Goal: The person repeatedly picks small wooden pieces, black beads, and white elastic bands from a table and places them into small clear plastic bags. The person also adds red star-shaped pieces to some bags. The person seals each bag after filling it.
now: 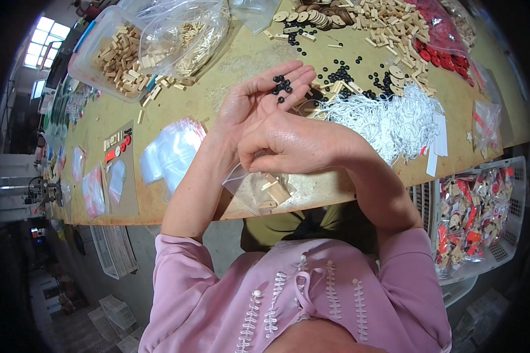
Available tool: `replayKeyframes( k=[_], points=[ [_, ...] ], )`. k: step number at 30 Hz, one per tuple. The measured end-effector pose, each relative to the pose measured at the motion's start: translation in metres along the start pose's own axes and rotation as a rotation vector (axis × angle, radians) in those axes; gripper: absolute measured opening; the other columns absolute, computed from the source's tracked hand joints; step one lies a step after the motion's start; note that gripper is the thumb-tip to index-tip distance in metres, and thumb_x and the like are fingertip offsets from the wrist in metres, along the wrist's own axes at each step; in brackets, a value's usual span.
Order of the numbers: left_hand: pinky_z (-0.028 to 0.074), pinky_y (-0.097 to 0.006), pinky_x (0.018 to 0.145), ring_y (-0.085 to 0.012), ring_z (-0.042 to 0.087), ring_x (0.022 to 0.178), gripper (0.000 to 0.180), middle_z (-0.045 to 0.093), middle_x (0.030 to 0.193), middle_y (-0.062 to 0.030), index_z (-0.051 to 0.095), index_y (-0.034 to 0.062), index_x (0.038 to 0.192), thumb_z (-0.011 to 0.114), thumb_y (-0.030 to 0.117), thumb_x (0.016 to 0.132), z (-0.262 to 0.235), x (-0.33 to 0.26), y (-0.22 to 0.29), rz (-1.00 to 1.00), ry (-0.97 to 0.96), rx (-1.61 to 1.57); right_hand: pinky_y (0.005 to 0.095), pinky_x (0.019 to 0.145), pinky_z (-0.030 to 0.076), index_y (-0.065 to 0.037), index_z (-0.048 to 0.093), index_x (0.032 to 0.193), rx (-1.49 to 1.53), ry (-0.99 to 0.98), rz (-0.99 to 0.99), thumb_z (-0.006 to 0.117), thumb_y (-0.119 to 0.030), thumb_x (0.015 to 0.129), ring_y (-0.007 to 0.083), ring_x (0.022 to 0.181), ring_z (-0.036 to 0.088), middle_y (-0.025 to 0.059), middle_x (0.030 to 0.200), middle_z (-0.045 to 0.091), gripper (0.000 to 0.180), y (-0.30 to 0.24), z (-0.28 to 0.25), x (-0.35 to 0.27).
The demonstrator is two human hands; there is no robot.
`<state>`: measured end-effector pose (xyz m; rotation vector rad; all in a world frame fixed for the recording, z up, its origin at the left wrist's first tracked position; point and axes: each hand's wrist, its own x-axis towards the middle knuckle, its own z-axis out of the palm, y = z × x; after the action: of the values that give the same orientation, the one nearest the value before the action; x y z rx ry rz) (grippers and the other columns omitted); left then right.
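My left hand (pixel 241 103) is turned palm up with its fingers stretched out, and several small black beads (pixel 282 86) rest in it. In front of that palm my right hand (pixel 303 141) is bent inward with its fingers curled closed; whatever they may hold is hidden. Below the right hand, at the table's near edge, lies a clear plastic bag (pixel 250 191) with small wooden blocks (pixel 275 189) in it. Just beyond the left fingertips is a scattered heap of black beads (pixel 340 75).
White strings (pixel 388 120) lie in a heap at right, wooden blocks (pixel 388 26) and red discs (pixel 439 57) behind them. Flat clear bags (pixel 174 153) lie at left, a plastic tub of blocks (pixel 76 65) farther back. A crate (pixel 517 203) of filled bags stands by the table.
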<state>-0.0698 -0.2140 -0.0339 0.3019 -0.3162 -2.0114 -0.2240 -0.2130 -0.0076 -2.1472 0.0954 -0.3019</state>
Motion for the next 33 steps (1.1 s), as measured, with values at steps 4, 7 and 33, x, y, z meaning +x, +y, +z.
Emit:
replayKeyframes(
  k=[4, 7, 33],
  points=[
    [0.041, -0.046, 0.12, -0.0405, 0.035, 0.148, 0.058, 0.03, 0.159, -0.0314, 0.024, -0.0146, 0.153, 0.034, -0.004, 0.097, -0.002, 0.0, 0.0, -0.004, -0.014, -0.017, 0.0426, 0.104, 0.032, -0.008, 0.072, 0.089, -0.072, 0.015, -0.016, 0.065, -0.015, 0.09, 0.0264, 0.092, 0.047, 0.0067, 0.079, 0.067, 0.009, -0.002, -0.001, -0.001],
    [0.041, -0.047, 0.12, -0.0404, 0.036, 0.148, 0.058, 0.031, 0.158, -0.0313, 0.024, -0.0148, 0.153, 0.033, -0.004, 0.097, -0.001, 0.001, -0.001, -0.01, -0.013, -0.023, 0.0417, 0.104, 0.032, -0.008, 0.072, 0.089, -0.06, 0.004, -0.006, 0.066, -0.015, 0.09, 0.0261, 0.091, 0.048, 0.007, 0.08, 0.068, 0.01, -0.001, -0.001, -0.001],
    [0.053, -0.038, 0.099, -0.0254, 0.066, 0.107, 0.058, 0.069, 0.119, -0.0189, 0.063, -0.0097, 0.122, 0.032, 0.038, 0.111, 0.037, -0.036, 0.046, 0.26, 0.124, 0.601, 0.0321, 0.075, 0.052, 0.0, 0.066, 0.091, -0.106, 0.508, 0.118, 0.068, -0.005, 0.089, 0.0214, 0.081, 0.065, 0.0105, 0.097, 0.064, 0.007, 0.0, -0.013, -0.004]
  ],
)
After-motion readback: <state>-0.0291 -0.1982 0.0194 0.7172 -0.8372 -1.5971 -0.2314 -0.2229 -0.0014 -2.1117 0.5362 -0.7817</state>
